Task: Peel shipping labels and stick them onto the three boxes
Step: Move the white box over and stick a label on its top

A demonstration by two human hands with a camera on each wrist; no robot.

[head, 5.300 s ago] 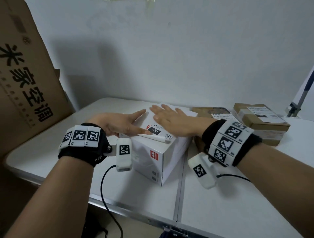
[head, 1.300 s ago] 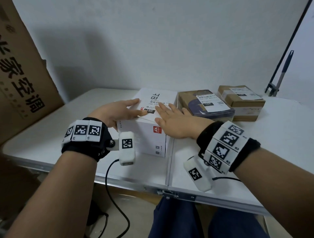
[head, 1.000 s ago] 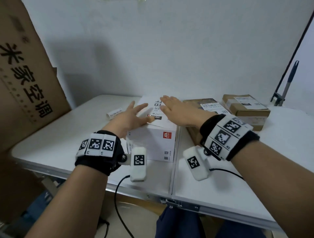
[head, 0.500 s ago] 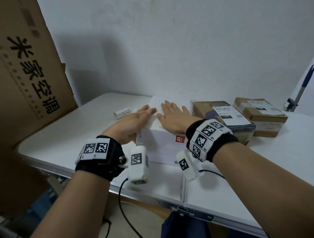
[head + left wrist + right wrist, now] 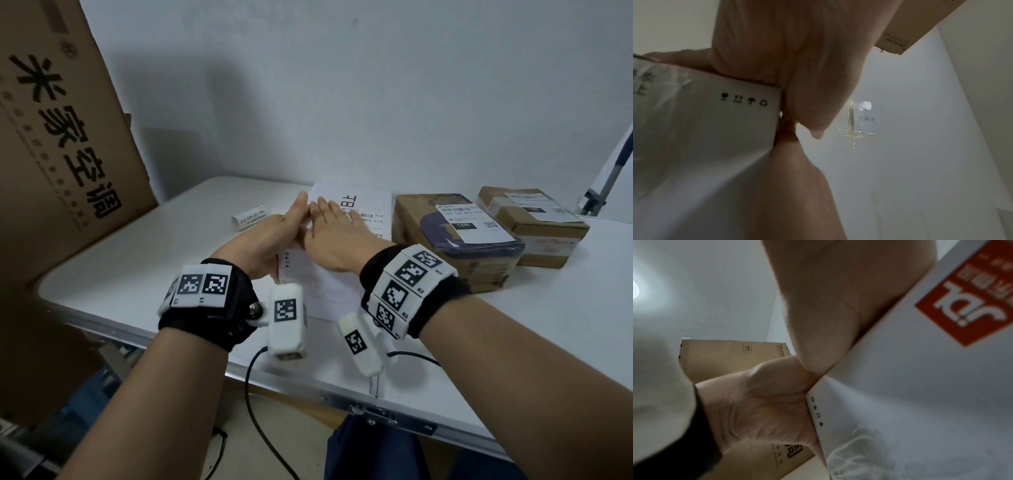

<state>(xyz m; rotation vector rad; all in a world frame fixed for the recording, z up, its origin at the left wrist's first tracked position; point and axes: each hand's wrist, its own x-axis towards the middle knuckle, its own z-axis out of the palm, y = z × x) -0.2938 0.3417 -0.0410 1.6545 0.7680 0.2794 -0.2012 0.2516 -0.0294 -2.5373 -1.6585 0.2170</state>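
- Three boxes sat on my folding white table (image 5: 120, 274), all labelled: white carton (image 5: 329, 291), two brown parcels (image 5: 455, 240) alongside.
- My left hand (image 5: 270, 236) and right hand (image 5: 337, 240) lay flat, fingers straight, smoothing its paper shipping label (image 5: 359, 209).
- Next, I judged: press the edges, lift off.

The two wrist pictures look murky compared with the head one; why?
Left wrist view: the left hand fills the lens, backlit and soft against the white box. Right wrist view: the right hand looms likewise, box print smeared. Head view: evenly lit, edges bowed by the wide lens.
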